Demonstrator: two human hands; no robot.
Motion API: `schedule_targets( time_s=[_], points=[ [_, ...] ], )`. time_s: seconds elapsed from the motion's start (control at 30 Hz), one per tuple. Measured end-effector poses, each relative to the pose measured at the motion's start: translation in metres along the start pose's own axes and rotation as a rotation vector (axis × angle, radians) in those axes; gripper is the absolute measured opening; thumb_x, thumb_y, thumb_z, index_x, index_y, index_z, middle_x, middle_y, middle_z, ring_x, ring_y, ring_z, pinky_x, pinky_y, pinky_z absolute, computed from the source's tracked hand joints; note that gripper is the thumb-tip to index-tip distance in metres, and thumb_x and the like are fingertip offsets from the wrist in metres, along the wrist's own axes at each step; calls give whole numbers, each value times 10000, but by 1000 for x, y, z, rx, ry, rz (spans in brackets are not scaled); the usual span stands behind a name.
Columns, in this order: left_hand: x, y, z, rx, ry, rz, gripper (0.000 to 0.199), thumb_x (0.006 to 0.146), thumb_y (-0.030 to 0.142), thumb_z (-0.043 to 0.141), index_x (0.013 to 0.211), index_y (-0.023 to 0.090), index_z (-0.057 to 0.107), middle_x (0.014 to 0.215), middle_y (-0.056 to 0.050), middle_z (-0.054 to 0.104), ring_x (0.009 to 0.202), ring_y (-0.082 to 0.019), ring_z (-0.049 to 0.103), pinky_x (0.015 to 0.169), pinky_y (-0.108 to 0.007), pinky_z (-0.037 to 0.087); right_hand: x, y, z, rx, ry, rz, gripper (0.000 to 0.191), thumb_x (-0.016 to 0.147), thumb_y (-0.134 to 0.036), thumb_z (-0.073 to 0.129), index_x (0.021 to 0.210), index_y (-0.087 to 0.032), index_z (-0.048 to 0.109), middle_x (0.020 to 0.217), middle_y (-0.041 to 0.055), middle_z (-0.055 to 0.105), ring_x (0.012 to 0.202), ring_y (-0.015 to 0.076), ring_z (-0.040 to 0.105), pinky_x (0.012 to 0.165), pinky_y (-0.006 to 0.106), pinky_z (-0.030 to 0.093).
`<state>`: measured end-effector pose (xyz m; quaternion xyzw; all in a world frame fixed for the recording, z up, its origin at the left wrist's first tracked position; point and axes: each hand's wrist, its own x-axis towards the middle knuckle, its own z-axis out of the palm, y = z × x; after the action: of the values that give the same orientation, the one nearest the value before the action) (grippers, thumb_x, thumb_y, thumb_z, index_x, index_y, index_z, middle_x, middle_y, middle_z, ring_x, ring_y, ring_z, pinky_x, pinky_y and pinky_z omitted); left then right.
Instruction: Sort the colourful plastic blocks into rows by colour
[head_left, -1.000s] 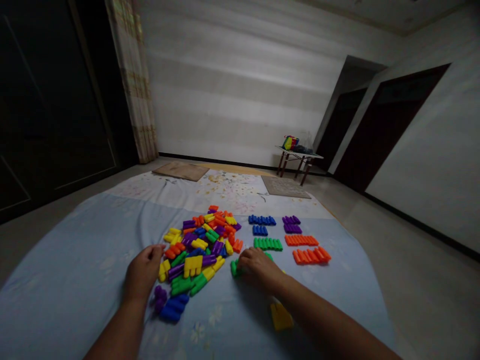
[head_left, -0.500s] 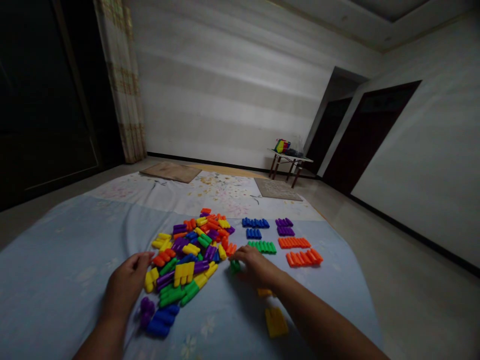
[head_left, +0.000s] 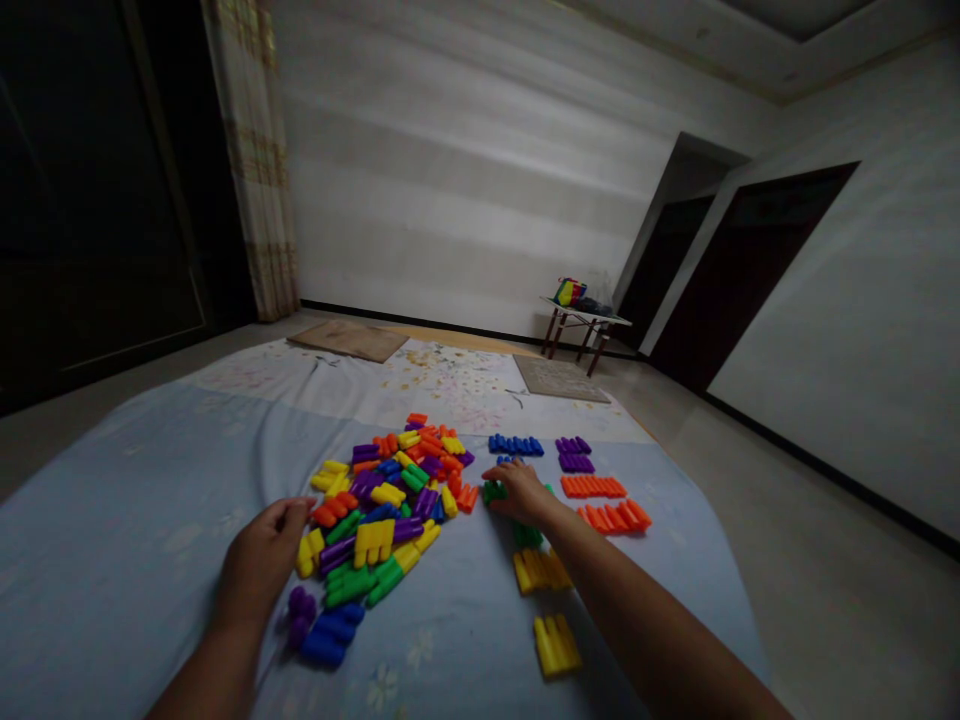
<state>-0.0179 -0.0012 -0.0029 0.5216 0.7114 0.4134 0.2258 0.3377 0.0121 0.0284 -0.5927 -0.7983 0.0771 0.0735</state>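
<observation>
My left hand (head_left: 259, 555) rests on the sheet at the left side of a pile of plastic building blocks. Its fingers are curled in with nothing visible in them, the tips close to an orange block (head_left: 334, 510). Over the sorted rows at right, my right hand (head_left: 523, 494) has its fingers closed around a green block (head_left: 494, 491). The hand partly covers the green blocks and a short blue row (head_left: 507, 461). More green blocks (head_left: 528, 536) show under its wrist. Nearer me lie yellow blocks (head_left: 534, 571) and another yellow block (head_left: 557, 645).
A longer blue row (head_left: 516, 445), purple rows (head_left: 575, 462) and orange rows (head_left: 594, 486) lie beyond and right of my right hand. A blue block (head_left: 330, 635) and a purple block (head_left: 301, 612) sit at the pile's near edge. Two flat boards (head_left: 351, 341) lie farther back.
My right hand has moved away from the pile, up and right to the green row, carrying a green block. My left hand stays in place. The view has shifted slightly.
</observation>
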Motion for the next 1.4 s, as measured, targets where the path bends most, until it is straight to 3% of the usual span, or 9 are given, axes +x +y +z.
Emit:
schedule_targets(
  time_s=[0.23, 0.43, 0.63, 0.8, 0.93, 1.03, 1.2, 1.4],
  points=[
    [-2, 1, -2, 5, -8, 34, 393, 743, 464, 411, 869, 181, 653, 870, -45, 703, 811, -190, 629, 650, -233, 464, 0, -2, -8, -6, -38, 60, 509, 656, -292, 682, 1153, -242, 581, 1157, 95, 564, 1106, 289, 446, 878, 401, 321],
    [-5, 7, -3, 10, -17, 27, 388, 748, 455, 411, 877, 182, 653, 856, -46, 701, 790, -185, 630, 652, -242, 466, -1, -34, -12, 42, -12, -21, 504, 705, -415, 636, 1173, -241, 561, 1159, 101, 572, 1102, 281, 439, 891, 413, 306],
    [-5, 9, -7, 35, -31, 33, 378, 754, 439, 423, 877, 172, 660, 869, -50, 701, 815, -189, 624, 666, -239, 462, -1, -50, -12, -30, -56, -13, 408, 733, -396, 604, 1106, -232, 599, 1047, 99, 627, 1018, 286, 480, 806, 399, 331],
    [-4, 10, -9, 86, -53, 5, 393, 780, 444, 404, 918, 173, 653, 892, -54, 697, 829, -188, 617, 667, -232, 453, -29, -56, -13, 17, -33, -60, 453, 733, -376, 631, 1160, -242, 563, 1079, 91, 617, 1011, 264, 478, 818, 383, 324],
    [-2, 8, -7, 83, -56, 10, 392, 780, 451, 404, 912, 177, 651, 891, -55, 695, 825, -190, 618, 662, -233, 452, -56, -63, -9, 25, -121, -160, 408, 719, -373, 642, 1105, -249, 594, 1057, 78, 624, 1011, 262, 484, 842, 398, 323],
    [-1, 6, -6, 96, -58, 8, 398, 782, 454, 393, 918, 184, 650, 895, -53, 694, 819, -192, 619, 644, -232, 451, -63, -62, -12, 82, -106, -196, 392, 730, -384, 629, 1099, -255, 592, 1091, 61, 620, 1042, 250, 482, 873, 401, 318],
    [0, 6, -6, 98, -58, 23, 407, 781, 450, 384, 926, 173, 645, 921, -61, 691, 849, -195, 617, 672, -232, 454, -45, -46, -19, 55, 48, -103, 364, 815, -330, 525, 1167, -240, 549, 1267, 67, 533, 1163, 247, 420, 933, 442, 281],
    [0, 7, -6, 102, -60, 22, 394, 778, 445, 391, 913, 177, 647, 903, -59, 690, 835, -197, 615, 659, -235, 454, -31, -29, -6, -52, -4, -121, 282, 851, -317, 464, 1086, -230, 592, 1263, 78, 536, 1159, 248, 447, 937, 469, 273]
  ],
)
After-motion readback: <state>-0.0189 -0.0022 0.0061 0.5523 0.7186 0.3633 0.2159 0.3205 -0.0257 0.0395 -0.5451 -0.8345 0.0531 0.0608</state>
